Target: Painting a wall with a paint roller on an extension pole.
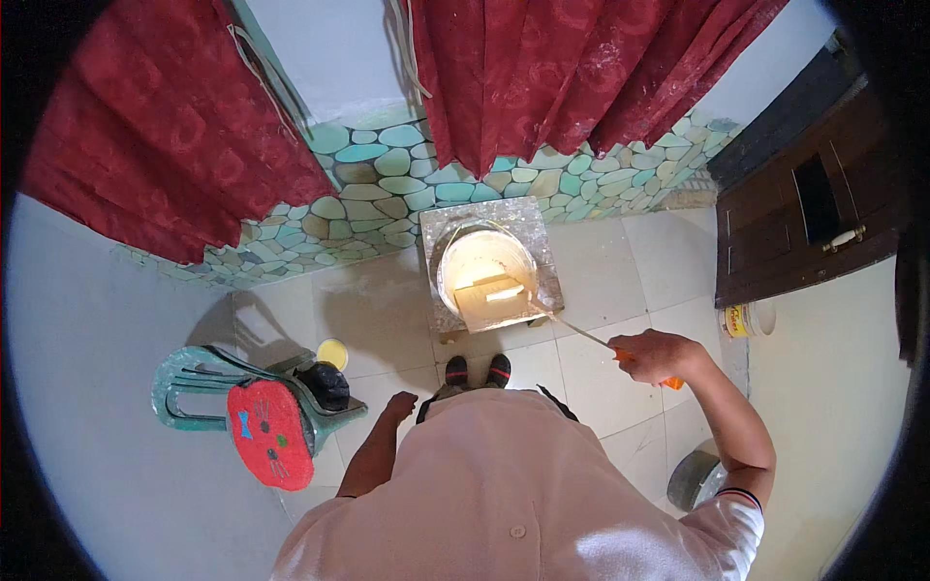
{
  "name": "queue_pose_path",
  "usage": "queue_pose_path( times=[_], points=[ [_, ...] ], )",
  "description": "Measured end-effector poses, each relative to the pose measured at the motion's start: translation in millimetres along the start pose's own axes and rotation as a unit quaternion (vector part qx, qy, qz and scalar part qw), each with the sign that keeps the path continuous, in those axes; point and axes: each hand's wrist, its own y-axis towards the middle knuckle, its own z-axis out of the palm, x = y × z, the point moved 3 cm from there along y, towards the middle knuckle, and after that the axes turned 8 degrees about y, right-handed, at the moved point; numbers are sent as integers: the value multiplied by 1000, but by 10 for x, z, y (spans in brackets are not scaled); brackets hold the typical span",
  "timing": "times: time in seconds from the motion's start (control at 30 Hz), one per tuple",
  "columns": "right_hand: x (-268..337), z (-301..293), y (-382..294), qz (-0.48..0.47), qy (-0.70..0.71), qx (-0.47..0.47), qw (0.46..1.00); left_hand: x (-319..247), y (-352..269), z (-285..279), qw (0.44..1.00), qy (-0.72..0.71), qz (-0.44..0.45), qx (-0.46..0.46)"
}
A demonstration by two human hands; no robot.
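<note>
My right hand (655, 356) is closed around the orange handle (673, 382) of a paint roller. The roller's thin metal rod slants left to the rim of a white bucket (532, 259) with a wire handle. Inside the bucket there is cream paint, and a flat board (476, 311) coated with it leans at the near side. A pale, brightly lit piece, perhaps the roller's sleeve (504, 293), lies against the board. The bucket stands on a paint-spotted small table (550, 287). Low beside my body hangs my left hand (402, 406), its fingers curled, with nothing visible in it.
To the left stands a green plastic chair (190, 423) with a red mat (270, 436) and a black item on it; a yellow lid (333, 354) is nearby. Red curtains (538, 80) hang ahead. On the right are a brown door (777, 225), a small tub (748, 319) and a dark round container (694, 477).
</note>
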Motion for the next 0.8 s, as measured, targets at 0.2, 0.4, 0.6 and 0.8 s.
queue_pose_path(
  times=[0.2, 0.4, 0.6, 0.8],
  points=[
    [46, -98, -288, 9, -11, 3, 1000, -60, 27, -171, 993, -88, -61, 51],
    [124, -329, -474, 12, -40, 11, 999, -5, -6, -51, 998, 36, 40, -37],
    [205, -480, -262, 46, -19, 62, 997, -47, -31, -106, 997, -60, -41, 3],
    [141, -383, 458, 39, -6, 65, 997, -97, -11, -170, 997, -32, 0, -67]
  ],
)
